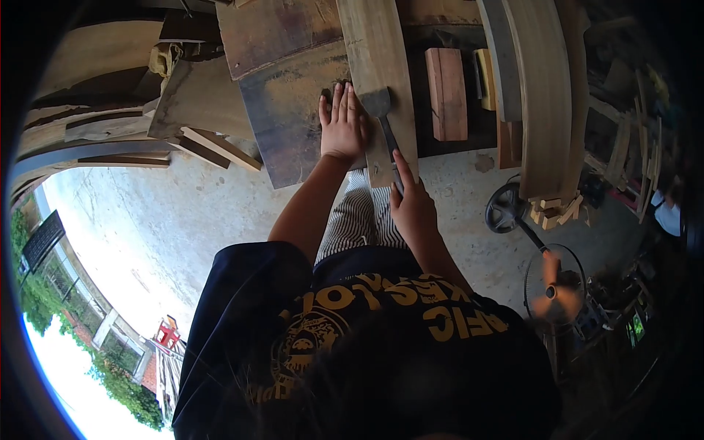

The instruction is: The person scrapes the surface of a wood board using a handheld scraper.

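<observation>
My right hand (415, 202) is closed round the handle of a putty knife (377, 102), the index finger stretched along its shaft. The wide flat blade of the knife lies on a long wooden plank (381, 55) that runs away from me. My left hand (343, 128) rests with its fingers stretched out at the plank's left edge, over a dark, stained board (282, 110). Its thumb side is next to the plank, and nothing shows in its fingers.
A reddish wood block (447, 95) and a yellowish block (485, 79) lie right of the plank. Long curved boards (543, 95) stand beyond them. An orange-bladed fan (555, 297) is at the lower right. More timber (110, 128) is stacked at left, above a concrete floor (183, 198).
</observation>
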A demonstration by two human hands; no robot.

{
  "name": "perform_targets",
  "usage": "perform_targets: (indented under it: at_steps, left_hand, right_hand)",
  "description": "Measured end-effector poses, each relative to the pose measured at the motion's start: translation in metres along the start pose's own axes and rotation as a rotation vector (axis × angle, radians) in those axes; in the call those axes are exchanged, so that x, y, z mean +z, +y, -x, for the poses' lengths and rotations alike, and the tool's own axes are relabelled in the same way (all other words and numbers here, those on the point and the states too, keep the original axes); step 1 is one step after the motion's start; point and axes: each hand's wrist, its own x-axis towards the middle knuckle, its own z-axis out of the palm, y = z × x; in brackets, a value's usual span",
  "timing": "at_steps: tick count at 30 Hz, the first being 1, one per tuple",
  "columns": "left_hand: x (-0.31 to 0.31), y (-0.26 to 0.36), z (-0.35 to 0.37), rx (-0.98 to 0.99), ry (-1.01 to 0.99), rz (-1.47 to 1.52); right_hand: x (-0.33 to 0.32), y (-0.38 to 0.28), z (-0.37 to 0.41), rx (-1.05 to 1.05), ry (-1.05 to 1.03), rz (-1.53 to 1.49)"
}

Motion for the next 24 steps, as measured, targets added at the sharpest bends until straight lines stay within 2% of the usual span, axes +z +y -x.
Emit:
perform_targets:
  at_steps: [3,8,12,14,16,18,20,22,23,24]
  left_hand:
    - [-0.001,0.001,-0.001,-0.005,-0.027,-0.029]
    - [0.000,0.002,0.000,-0.027,-0.052,-0.055]
    - [-0.001,0.001,0.001,-0.017,-0.086,-0.076]
    - [-0.003,0.001,0.001,-0.027,-0.091,-0.036]
    - [-0.005,0.003,0.000,-0.045,-0.093,-0.048]
    - [-0.008,0.004,-0.001,-0.080,-0.175,-0.071]
    - [-0.008,0.004,-0.002,-0.083,-0.153,-0.069]
    - [-0.009,0.004,-0.002,-0.091,-0.180,-0.062]
    - [-0.006,0.002,-0.001,-0.069,-0.083,-0.030]
    - [-0.006,0.002,-0.002,-0.053,-0.076,-0.036]
  right_hand:
    - [-0.008,-0.008,-0.017,-0.020,0.012,-0.001]
    - [-0.041,-0.056,-0.115,-0.113,0.140,-0.052]
    - [-0.055,-0.064,-0.123,-0.060,0.091,-0.009]
    - [-0.044,-0.036,-0.104,-0.153,0.135,-0.081]
    - [-0.034,0.001,-0.080,-0.396,0.332,-0.208]
    - [-0.046,0.022,-0.046,-0.270,0.262,-0.203]
    - [-0.067,0.034,-0.018,0.027,0.099,-0.257]
    - [-0.078,0.052,-0.004,0.056,0.105,-0.282]
    - [-0.083,0.061,0.000,0.094,0.100,-0.307]
    - [-0.087,0.072,0.003,0.091,0.115,-0.318]
